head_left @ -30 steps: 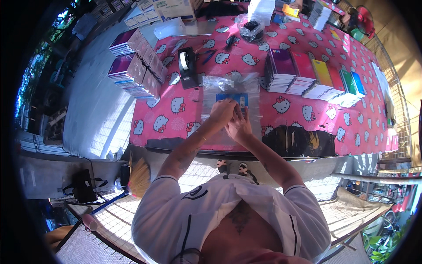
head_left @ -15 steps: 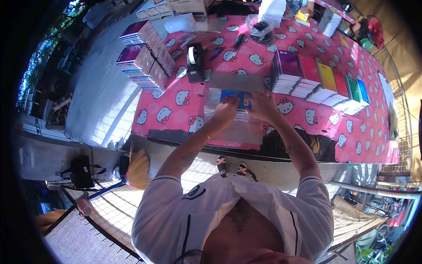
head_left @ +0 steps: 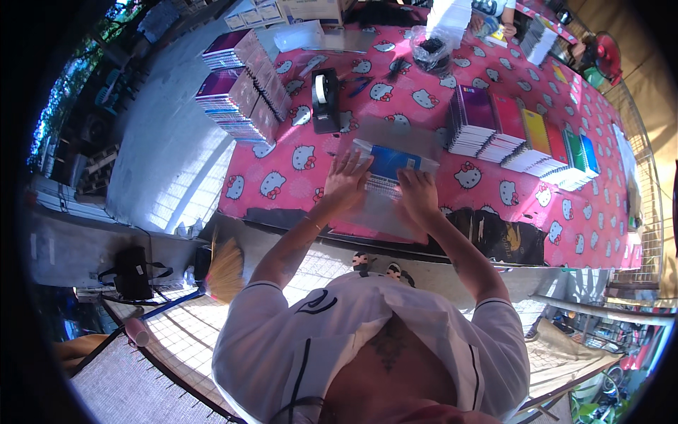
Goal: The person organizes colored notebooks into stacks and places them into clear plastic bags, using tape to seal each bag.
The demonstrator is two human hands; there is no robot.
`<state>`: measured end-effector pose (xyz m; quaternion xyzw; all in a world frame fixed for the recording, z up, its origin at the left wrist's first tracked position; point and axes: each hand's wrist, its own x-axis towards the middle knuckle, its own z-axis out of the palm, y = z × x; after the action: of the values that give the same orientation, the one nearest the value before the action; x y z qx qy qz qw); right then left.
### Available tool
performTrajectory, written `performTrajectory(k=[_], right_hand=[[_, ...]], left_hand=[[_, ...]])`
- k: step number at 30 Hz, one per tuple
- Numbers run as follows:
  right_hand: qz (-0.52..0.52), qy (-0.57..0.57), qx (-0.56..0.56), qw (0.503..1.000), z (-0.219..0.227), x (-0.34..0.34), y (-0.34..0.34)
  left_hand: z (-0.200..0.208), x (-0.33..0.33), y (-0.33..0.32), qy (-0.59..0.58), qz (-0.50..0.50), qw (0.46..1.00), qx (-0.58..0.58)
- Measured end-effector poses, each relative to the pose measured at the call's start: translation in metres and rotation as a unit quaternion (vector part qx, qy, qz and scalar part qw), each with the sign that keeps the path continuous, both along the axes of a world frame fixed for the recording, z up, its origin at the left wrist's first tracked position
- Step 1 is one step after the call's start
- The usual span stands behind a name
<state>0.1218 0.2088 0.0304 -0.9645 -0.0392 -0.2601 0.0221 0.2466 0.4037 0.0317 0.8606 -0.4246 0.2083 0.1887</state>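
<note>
Near the front of the worktop (head_left: pixel 282 169), right in front of me, the blue notebook (head_left: pixel 393 164) lies under my hands, cover up, on or inside clear plastic (head_left: pixel 385 215); from here I can't tell which. Main change: a second ago both hands are bunched together over the cover, half a second ago they are just parting, now they sit apart at its two sides. Left hand (head_left: pixel 347 177) is open, fingers spread, laid over the left edge of notebook and plastic. Right hand (head_left: pixel 419 192) has dropped lower along the right edge, fingers partly bent, tips near the corner; can't tell if it pinches film or only presses. Much more blue shows between them, plus a pale strip along the near side, probably the coil binding. Crumpled plastic beyond the notebook a second ago now reads as a flatter sheet. For the work in hand, I judge this as evening out and steadying at the edges rather than fiddling at the middle; no sign that the plastic is fastened. Whole view has slid a bit, so I put the shift of the tape dispenser (head_left: pixel 325 106), left notebook stacks (head_left: pixel 240 92) and right notebook row (head_left: pixel 499 127) down to head motion.
</note>
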Motion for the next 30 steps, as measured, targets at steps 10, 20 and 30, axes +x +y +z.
performTrajectory(k=[10, 20, 30], right_hand=[[-0.008, -0.012, 0.007, 1.0, 0.002, 0.002, 0.007], [-0.011, -0.02, 0.004, 1.0, -0.002, -0.001, 0.002], [0.023, -0.025, 0.067, 0.997, 0.0, -0.004, -0.004]], left_hand=[[0.004, 0.204, 0.035, 0.562, 0.147, 0.728, -0.366], [0.0, 0.15, 0.033, 0.361, 0.278, 0.859, -0.232], [0.055, 0.008, -0.057, 0.474, 0.058, 0.877, -0.06]])
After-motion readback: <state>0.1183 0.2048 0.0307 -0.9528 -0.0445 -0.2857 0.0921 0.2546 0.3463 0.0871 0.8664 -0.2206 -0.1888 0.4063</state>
